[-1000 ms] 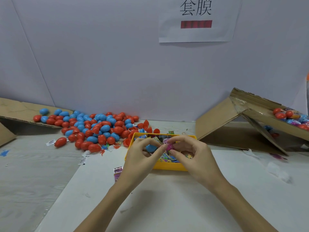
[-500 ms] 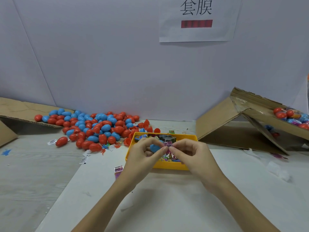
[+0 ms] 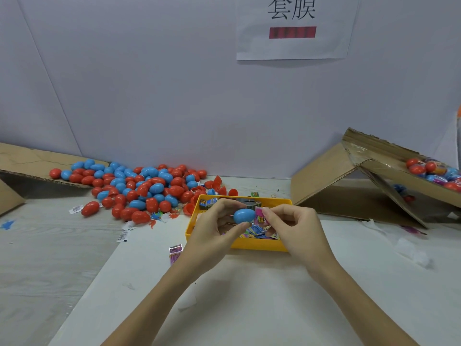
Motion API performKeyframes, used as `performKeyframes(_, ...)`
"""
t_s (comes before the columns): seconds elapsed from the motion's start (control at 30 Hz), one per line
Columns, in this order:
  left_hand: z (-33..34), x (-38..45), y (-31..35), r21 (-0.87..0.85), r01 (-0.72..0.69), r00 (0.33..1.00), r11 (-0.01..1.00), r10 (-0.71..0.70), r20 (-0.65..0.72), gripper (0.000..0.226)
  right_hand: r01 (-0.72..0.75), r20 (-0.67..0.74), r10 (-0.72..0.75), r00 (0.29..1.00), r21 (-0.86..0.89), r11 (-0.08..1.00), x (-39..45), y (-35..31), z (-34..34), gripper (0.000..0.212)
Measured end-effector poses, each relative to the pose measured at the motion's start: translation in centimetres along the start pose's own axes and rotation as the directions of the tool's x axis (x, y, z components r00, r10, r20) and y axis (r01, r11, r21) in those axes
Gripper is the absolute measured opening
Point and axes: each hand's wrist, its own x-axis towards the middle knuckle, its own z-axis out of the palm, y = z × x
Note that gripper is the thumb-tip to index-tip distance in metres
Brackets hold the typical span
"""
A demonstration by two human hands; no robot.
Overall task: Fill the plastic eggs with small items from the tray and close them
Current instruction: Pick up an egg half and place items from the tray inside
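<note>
My left hand (image 3: 214, 231) holds a blue plastic egg (image 3: 244, 215) between thumb and fingers, just above the yellow tray (image 3: 259, 245). My right hand (image 3: 294, 226) pinches a small pink packet (image 3: 261, 216) right against the egg's right end. The tray holds several small colourful packets (image 3: 254, 231). Whether the egg is open or closed is hidden by my fingers.
A large pile of red and blue eggs (image 3: 139, 188) spreads at the back left, partly on a cardboard flap (image 3: 30, 163). A tilted cardboard box (image 3: 374, 181) at the right holds more eggs (image 3: 434, 171). A loose packet (image 3: 175, 251) lies left of the tray.
Both hands stay together over the tray. The blue egg now shows more fully in my left fingers, and the pink packet sits closer against its right end.
</note>
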Motion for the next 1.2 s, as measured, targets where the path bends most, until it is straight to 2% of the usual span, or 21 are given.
performKeyframes(0.13,0.0,0.13,-0.11,0.026,-0.018,1.0,1.0,0.018,-0.02,0.029,0.054,-0.008,-0.055,0.998,-0.074,0.996,0.02,-0.19,-0.17,0.017)
performKeyframes(0.77,-0.04,0.28,-0.44,0.086,-0.029,0.997,0.996,0.035,-0.069,0.035,0.089,0.041,-0.084,0.996,-0.133,0.987,0.05,-0.06,-0.37,0.022)
performKeyframes(0.97,0.22,-0.08,-0.24,0.157,-0.117,0.991,0.981,0.125,-0.038,0.039,0.11,0.047,-0.103,0.994,-0.187,0.976,-0.11,0.18,-0.1,0.016)
performKeyframes(1.1,0.25,-0.03,0.0,0.097,-0.134,0.989,0.986,0.139,-0.045,0.033,0.016,0.068,-0.014,0.998,-0.028,0.999,0.0,0.16,0.22,0.013)
performKeyframes(1.2,0.01,0.05,0.14,0.035,-0.134,0.99,0.99,0.136,-0.048,0.031,-0.104,0.107,0.087,0.99,0.162,0.981,-0.15,-0.02,0.38,0.023)
